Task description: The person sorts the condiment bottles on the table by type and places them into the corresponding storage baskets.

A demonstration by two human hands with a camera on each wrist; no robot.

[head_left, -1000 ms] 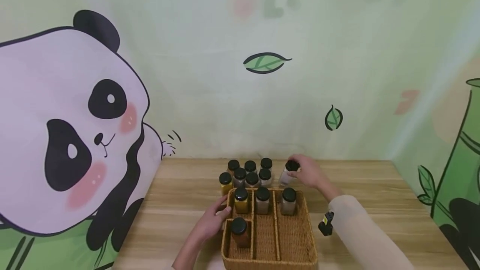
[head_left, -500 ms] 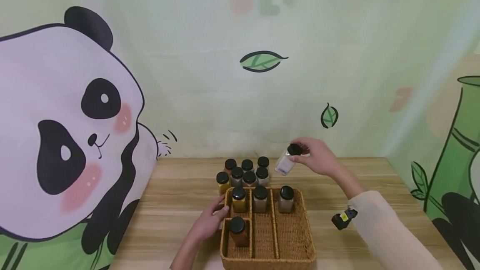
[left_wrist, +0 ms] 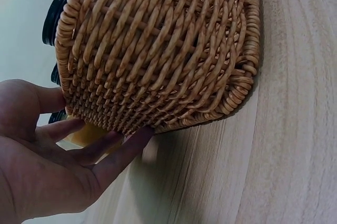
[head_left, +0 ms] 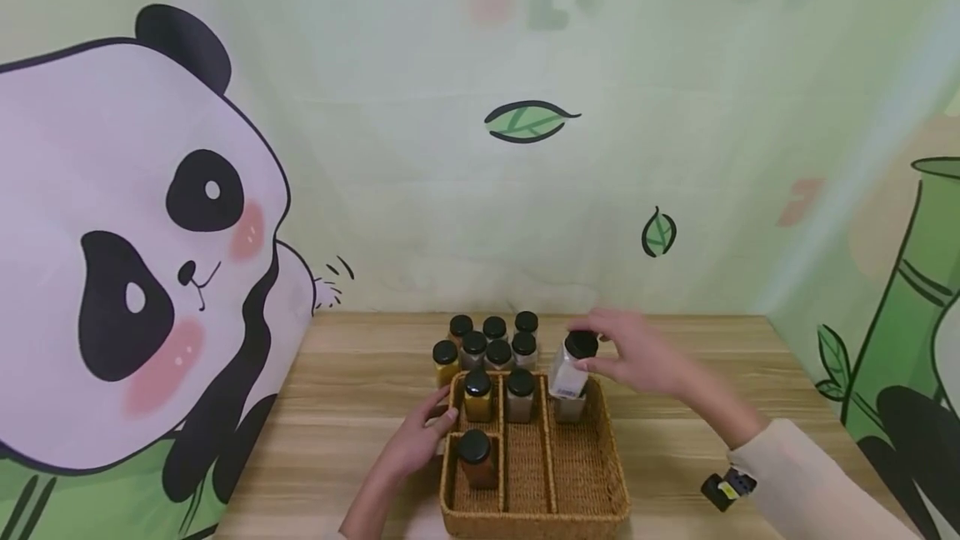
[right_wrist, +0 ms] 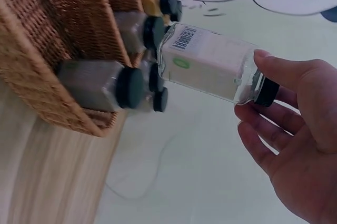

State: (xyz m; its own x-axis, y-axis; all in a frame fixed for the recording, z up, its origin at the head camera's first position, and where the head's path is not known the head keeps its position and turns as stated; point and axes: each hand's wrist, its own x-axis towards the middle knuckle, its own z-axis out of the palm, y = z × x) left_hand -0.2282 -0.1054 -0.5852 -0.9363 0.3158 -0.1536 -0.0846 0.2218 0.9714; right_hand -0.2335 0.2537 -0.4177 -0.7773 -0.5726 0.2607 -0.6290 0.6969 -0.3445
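Near its black lid, my right hand (head_left: 630, 350) pinches a clear square spice jar (head_left: 567, 373) with pale contents, held slightly tilted over the back right corner of the wicker basket (head_left: 551, 515). A barcode label shows on this jar in the right wrist view, where thumb and fingers sit around its neck. Behind it in the head view, a greyish jar (right_wrist: 88, 83) stands in the right compartment. My left hand (head_left: 420, 433) rests against the basket's left side; in the left wrist view the fingertips touch the woven wall (left_wrist: 158, 39), the fingers fairly straight.
In the basket are also a yellow jar (head_left: 478, 400), a grey jar (head_left: 521, 400) and a reddish-brown jar (head_left: 477, 465). Several black-lidded jars (head_left: 495, 348) cluster on the wooden table (head_left: 360, 390) behind it. A panda-printed wall (head_left: 420, 215) rises at the table's back edge.
My right hand has lifted the pale jar from the table at the back right and carried it forward over the basket. My left hand stays at the basket's left side.
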